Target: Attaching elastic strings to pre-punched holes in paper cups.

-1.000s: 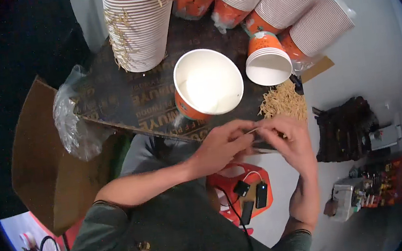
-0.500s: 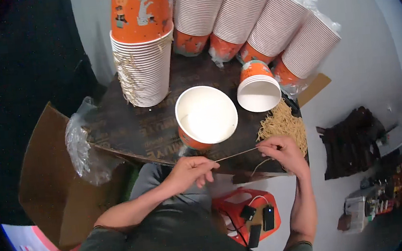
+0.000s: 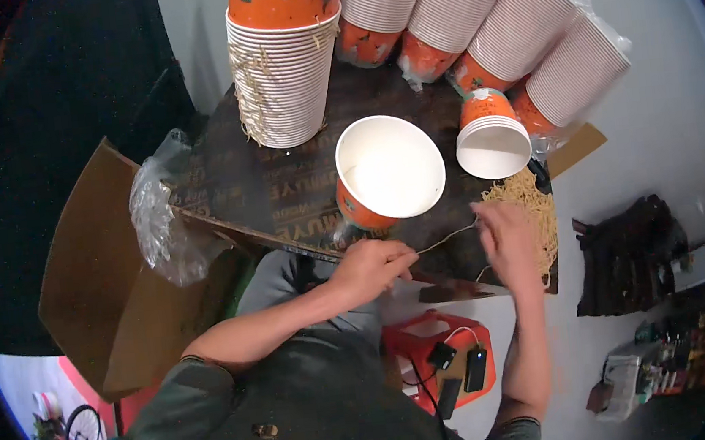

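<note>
A thin tan string (image 3: 447, 236) runs between my two hands at the table's front edge, sagging in a slight curve. One end sits pinched between the thumb and fingers of my left hand (image 3: 374, 270). My right hand (image 3: 510, 243), slightly blurred, closes on the other end beside a heap of tan strings (image 3: 543, 223). Below the right hand, a short loose length of string pokes out. Just beyond my left hand stands a large orange paper bucket (image 3: 356, 204) with a white inside, its mouth tilted toward me. A smaller nest of orange paper buckets (image 3: 492, 126) lies on its side near the heap.
At the back left rises a tall stack of paper buckets (image 3: 284, 82), strings hanging on its side. Several plastic-wrapped bucket stacks (image 3: 468, 5) lean along the wall. An open cardboard box (image 3: 87, 279) and clear plastic bag (image 3: 161, 213) are left; a red stool (image 3: 415, 341) holds electronics below.
The string was stretched straight and now sags. My right hand has turned and moved up closer over the heap. The whole view has shifted, so the table's things appear farther right and higher.
</note>
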`<state>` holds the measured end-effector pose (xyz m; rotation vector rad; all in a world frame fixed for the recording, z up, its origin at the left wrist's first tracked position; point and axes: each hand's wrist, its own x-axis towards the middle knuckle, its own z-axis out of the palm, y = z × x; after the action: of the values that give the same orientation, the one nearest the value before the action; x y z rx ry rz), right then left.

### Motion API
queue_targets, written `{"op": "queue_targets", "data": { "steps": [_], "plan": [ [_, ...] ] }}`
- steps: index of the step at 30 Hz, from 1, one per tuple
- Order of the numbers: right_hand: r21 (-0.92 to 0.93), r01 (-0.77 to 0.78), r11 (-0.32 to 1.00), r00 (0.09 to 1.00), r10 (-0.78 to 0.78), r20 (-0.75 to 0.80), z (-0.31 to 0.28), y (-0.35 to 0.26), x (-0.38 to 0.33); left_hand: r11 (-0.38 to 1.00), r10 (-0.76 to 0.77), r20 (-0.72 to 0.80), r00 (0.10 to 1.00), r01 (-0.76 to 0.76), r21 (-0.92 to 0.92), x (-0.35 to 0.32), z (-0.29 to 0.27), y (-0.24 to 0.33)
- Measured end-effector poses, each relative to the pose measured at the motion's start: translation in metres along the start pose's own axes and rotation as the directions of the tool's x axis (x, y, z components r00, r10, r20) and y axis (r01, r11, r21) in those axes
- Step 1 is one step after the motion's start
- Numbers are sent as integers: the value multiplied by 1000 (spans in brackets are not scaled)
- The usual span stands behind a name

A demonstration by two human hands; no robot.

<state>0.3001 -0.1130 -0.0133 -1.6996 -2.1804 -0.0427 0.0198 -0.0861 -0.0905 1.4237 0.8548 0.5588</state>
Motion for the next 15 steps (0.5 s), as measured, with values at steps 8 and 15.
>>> {"op": "queue_targets", "data": {
  "steps": [8,15],
  "plan": [
    [372,90,924,992,-117,50,50,-53,-24,994,104,79,991,-100,-47,8,10,-11],
    [595,-164,787,984,90,152,62,-50,-49,947,-30,284,958,119,-298,13,0,-26]
  ]
}}
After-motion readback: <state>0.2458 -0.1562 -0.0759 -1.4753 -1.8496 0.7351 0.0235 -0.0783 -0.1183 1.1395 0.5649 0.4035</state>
